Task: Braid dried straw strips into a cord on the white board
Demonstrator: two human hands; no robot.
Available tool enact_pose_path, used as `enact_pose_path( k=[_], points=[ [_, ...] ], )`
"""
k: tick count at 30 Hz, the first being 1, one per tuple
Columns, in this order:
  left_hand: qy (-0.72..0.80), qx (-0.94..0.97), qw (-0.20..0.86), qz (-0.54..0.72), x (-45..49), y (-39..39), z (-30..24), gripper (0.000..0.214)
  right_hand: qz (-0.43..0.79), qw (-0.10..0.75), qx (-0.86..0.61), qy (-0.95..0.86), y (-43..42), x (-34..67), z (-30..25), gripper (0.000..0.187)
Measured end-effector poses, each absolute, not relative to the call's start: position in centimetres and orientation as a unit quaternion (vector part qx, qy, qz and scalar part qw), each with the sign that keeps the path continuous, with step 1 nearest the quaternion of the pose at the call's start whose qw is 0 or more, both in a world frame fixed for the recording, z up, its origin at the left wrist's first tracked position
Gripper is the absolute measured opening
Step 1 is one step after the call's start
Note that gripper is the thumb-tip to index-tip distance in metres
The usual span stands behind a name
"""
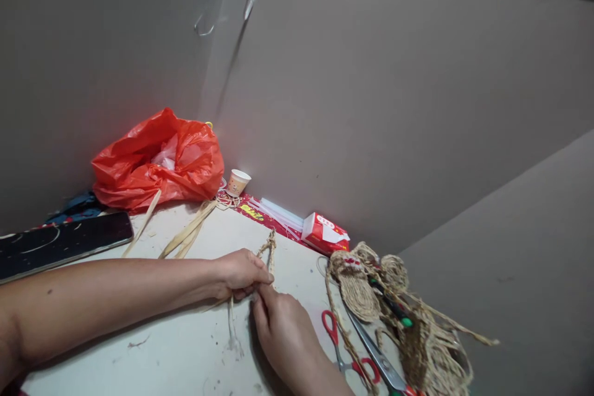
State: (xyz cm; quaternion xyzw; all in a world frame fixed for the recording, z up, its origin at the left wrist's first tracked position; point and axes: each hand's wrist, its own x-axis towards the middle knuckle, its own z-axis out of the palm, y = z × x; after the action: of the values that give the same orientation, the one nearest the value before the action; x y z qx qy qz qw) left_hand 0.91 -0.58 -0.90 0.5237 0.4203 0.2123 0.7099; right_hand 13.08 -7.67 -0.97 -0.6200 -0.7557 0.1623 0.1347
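Near the middle of the white table, my left hand (pixel 244 272) pinches a twisted straw cord (pixel 271 249), which forms a narrow loop pointing away from me. My right hand (pixel 284 318) meets it from the lower right, its thumb and finger closed at the same spot. Whatever part of the cord lies between the fingertips is hidden. Below the left fingers, pale loose threads (pixel 233 328) hang down to the tabletop.
A red plastic bag (pixel 160 161), dry straw strips (pixel 192 230), a paper cup (pixel 238 182) and a tissue pack (pixel 325 232) line the back. A black phone (pixel 69 241) lies left. On the right are red-handled scissors (pixel 341 359), larger shears (pixel 378 352) and coiled woven straw pieces (pixel 362 291).
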Motion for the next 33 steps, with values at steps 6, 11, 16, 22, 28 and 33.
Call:
enact_pose_path(
  k=[6, 11, 16, 22, 28, 33],
  points=[
    [0.392, 0.507, 0.737, 0.215, 0.7, -0.3, -0.3, 0.019, 0.311, 0.318, -0.587, -0.676, -6.7, 15.1, 2.2, 0.041],
    [0.363, 0.518, 0.745, 0.211, 0.5, -0.2, -0.3, 0.026, 0.481, 0.41, -0.603, -0.486, -4.6, 16.2, 1.6, 0.041],
    [0.335, 0.547, 0.735, 0.217, 0.5, -0.4, -0.6, 0.033, 0.62, 0.309, -0.552, -0.464, -4.3, 15.4, -0.4, 0.037],
    [0.321, 0.581, 0.733, 0.147, 0.0, 0.3, 0.2, 0.031, 0.635, 0.281, -0.54, -0.476, -3.6, 16.6, 0.1, 0.038],
    [0.304, 0.617, 0.715, 0.124, -0.6, 0.9, 0.5, 0.025, 0.668, 0.275, -0.516, -0.46, -3.5, 17.0, 0.4, 0.036],
    [0.327, 0.754, 0.553, 0.136, -0.9, 1.4, 0.9, 0.017, 0.635, 0.304, -0.543, -0.457, -3.8, 16.5, -0.1, 0.036]
  ],
)
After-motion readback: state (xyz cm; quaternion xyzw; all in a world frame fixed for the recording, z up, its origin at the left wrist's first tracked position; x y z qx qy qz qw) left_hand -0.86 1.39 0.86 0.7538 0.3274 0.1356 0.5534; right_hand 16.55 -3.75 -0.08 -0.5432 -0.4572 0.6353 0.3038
